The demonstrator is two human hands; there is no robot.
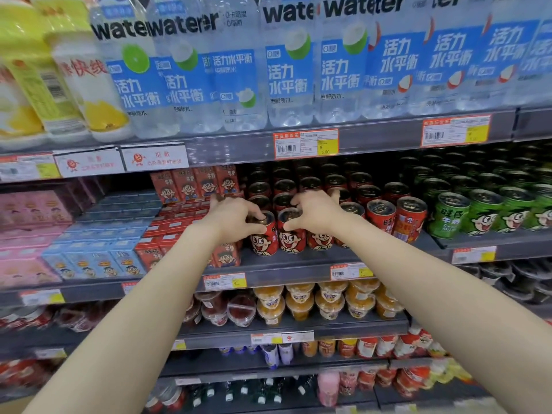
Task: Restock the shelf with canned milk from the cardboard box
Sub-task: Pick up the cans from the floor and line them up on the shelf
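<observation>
Red milk cans with a cartoon face stand in rows on the grey middle shelf [286, 268]. My left hand [231, 218] grips the top of the front-left red can [264, 237] from above. My right hand [316, 212] grips the top of the red can beside it [291, 236], thumb at the rim. Both cans stand upright on the shelf at the front of the rows. More red cans [397, 218] fill the rows to the right and behind. The cardboard box is out of view.
Red milk cartons [191, 185] stand left of the cans, green cans [484, 212] to the right. Water bottles [286, 67] fill the shelf above, whose edge overhangs the cans. Fruit cups [328, 301] sit on the shelf below.
</observation>
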